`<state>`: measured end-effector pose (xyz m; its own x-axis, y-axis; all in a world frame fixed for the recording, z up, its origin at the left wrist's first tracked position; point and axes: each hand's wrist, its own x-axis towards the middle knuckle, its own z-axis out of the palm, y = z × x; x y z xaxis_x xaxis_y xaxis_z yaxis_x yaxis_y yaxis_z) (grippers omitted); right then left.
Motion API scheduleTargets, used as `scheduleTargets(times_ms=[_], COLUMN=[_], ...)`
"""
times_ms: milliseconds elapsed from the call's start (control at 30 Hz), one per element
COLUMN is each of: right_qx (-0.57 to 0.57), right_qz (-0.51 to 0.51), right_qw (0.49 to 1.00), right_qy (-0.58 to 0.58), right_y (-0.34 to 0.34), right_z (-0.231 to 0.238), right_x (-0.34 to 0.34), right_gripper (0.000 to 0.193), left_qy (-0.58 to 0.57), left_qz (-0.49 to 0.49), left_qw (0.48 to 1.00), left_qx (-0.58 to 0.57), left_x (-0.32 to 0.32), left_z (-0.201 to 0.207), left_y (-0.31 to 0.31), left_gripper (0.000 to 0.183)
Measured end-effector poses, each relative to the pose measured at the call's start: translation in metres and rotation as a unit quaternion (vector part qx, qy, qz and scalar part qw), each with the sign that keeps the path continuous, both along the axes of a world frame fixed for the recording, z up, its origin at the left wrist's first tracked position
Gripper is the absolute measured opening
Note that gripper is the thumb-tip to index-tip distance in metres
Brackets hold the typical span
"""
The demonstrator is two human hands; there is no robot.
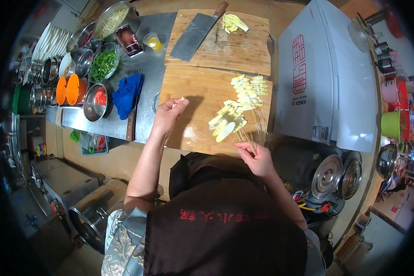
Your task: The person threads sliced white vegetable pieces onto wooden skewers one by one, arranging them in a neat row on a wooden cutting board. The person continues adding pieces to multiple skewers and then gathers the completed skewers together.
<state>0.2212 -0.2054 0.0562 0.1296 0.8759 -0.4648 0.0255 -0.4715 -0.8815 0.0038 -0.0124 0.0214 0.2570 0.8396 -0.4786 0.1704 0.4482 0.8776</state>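
Observation:
My right hand (pixel 256 158) is closed around the lower ends of thin wooden skewers (pixel 246 139) at the near right of the lower cutting board (pixel 188 83). Pale yellow vegetable slices (pixel 225 125) are threaded on them, lying in overlapping rows. More skewered slices (pixel 250 86) lie beyond, toward the board's right edge. Over the board's left side, my left hand (pixel 169 115) is pinched shut, and a small white bit (pixel 183 99) shows at its fingertips; its kind is too small to make out.
A cleaver (pixel 194 37) and a leafy cabbage piece (pixel 234 24) lie on the far board (pixel 257 46). At left are a blue cloth (pixel 127 95), a phone (pixel 129 40), a cup (pixel 152 41), a bowl of chopped greens (pixel 104 64) and orange containers (pixel 72 89). A white chest freezer (pixel 317 69) stands right.

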Motion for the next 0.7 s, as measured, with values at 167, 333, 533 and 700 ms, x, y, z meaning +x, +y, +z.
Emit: scheduleTargets(times_ms=[167,333,533,700], right_qx=[0.031,0.009,0.016,0.02], right_qz=[-0.038,-0.035,-0.018,-0.007], right_qw=[0.998,0.999,0.999,1.0], right_qy=[-0.031,0.013,0.025,0.013], right_y=[0.0,0.002,0.003,0.005], right_z=[-0.011,-0.018,-0.013,-0.012], right_x=[-0.006,-0.004,-0.007,-0.011], right_gripper=[0.019,0.021,0.02,0.02], left_qy=[0.015,0.08,-0.091,-0.126], left_qz=[-0.065,-0.079,-0.134,-0.118], left_qw=[0.997,0.985,0.983,0.975], left_qx=[-0.042,0.134,-0.086,-0.143], left_x=[-0.002,0.02,0.018,0.022], left_z=[-0.015,-0.014,0.005,0.003], left_y=[-0.007,-0.018,-0.025,-0.03], left_gripper=[0.017,0.026,0.027,0.019])
